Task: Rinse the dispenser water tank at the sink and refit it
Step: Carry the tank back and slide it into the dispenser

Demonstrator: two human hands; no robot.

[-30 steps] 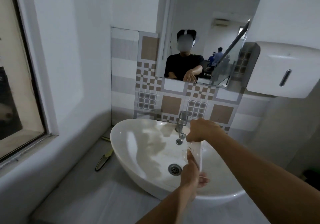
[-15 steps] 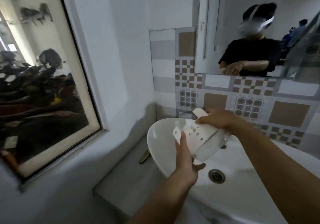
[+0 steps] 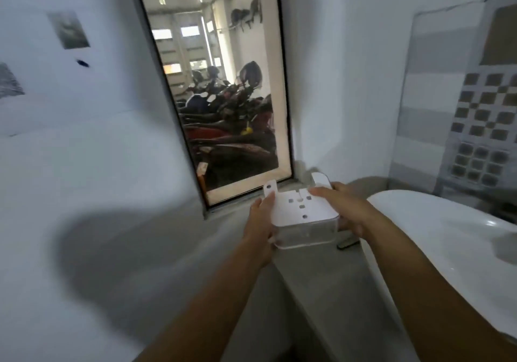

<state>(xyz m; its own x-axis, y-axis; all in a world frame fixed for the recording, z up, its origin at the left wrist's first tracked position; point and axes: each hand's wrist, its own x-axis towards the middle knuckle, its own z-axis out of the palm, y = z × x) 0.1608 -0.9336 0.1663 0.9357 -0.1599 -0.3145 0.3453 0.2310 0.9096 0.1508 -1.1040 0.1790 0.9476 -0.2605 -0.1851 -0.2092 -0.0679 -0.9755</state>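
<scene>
The water tank [image 3: 303, 220] is a clear plastic box with a white lid that has small holes and two tabs at its far end. I hold it level with both hands, left of the sink, above the grey counter. My left hand [image 3: 261, 219] grips its left side with the thumb on the lid. My right hand [image 3: 345, 212] grips its right side, fingers over the lid edge. The white oval sink [image 3: 436, 238] lies to the right of the tank.
A grey counter [image 3: 316, 272] runs under the tank beside the sink. A small dark object [image 3: 347, 243] lies on it just under my right hand. A window [image 3: 221, 96] onto parked motorbikes stands straight ahead. Patterned tiles [image 3: 475, 126] cover the wall at right.
I have turned left, away from the tap and mirror. The tank went from upright in the basin, through a tilt, to level and left of the sink, still in both hands.
</scene>
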